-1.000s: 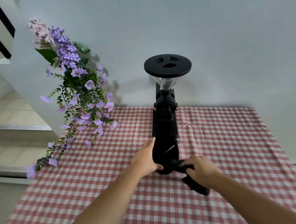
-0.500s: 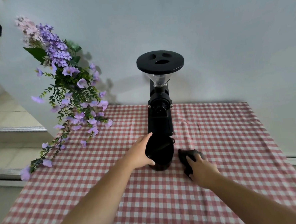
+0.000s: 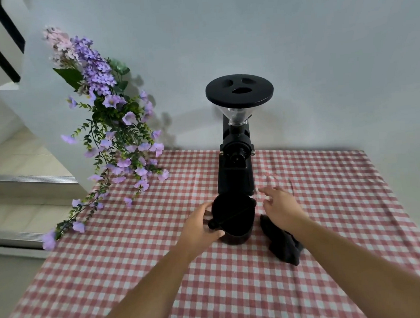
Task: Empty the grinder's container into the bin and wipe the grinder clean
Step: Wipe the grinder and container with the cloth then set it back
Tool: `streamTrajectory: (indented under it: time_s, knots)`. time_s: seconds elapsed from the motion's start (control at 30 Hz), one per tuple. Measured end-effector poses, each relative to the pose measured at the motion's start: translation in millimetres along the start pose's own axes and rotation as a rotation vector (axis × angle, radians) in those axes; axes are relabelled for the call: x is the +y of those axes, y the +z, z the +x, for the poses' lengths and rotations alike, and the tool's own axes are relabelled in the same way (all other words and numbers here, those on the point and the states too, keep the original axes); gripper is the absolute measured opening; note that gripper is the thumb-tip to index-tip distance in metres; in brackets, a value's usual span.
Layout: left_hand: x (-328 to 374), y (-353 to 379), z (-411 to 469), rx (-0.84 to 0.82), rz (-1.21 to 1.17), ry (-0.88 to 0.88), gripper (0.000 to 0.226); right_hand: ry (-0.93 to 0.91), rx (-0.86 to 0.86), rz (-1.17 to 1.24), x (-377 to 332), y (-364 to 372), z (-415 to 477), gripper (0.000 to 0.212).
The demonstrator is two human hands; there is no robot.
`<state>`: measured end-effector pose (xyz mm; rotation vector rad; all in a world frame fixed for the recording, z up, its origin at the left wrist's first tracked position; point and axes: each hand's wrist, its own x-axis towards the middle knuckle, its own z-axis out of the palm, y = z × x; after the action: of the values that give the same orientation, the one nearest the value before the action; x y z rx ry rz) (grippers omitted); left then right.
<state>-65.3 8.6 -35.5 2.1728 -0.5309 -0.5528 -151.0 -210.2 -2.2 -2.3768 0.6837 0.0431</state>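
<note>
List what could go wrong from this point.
1. The left hand grips the open-topped container from one side only; tilting it could spill any grounds onto the checked tablecloth.
2. The right hand reaches toward the tall, top-heavy grinder; a knock might topple it.
3. The dark cloth lies under the right forearm and could be dragged.

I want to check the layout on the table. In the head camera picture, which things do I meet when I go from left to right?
Purple flowers → left hand → black container → right hand, open above the dark cloth. The grinder stands behind the container, so I leave it out.
</note>
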Motion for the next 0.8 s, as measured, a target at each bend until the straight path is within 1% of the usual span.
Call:
streamTrajectory:
  time_s: [0.1,0.17,0.27,0.37,0.53,0.8]
  knots:
    - [-7.9,-1.2,-1.6,0.041,-0.136,-0.096,0.034,0.043,-0.14,0.181,-3.7,8.7,8.0,0.051]
    - [-11.7,-1.5,-2.4,0.06,-0.174,-0.116,0.027,0.075,-0.183,0.258,-4.4,16.5,10.2,0.051]
    - [-14.7,0.1,-2.9,0.076,-0.232,-0.142,0.022,0.109,-0.182,0.402,-3.2,24.2,11.8,0.043]
    - [-16.0,1.3,-1.5,0.086,-0.273,-0.16,0.022,0.118,-0.159,0.435,0.0,26.5,12.9,0.041]
    - [-9.1,-2.7,9.2,0.102,-0.284,-0.129,0.024,0.133,-0.004,0.504,5.6,26.9,16.1,0.035]
    - [16.3,-12.9,50.1,0.095,-0.191,-0.052,0.023,0.218,0.103,0.596,1.4,18.3,30.1,0.034]
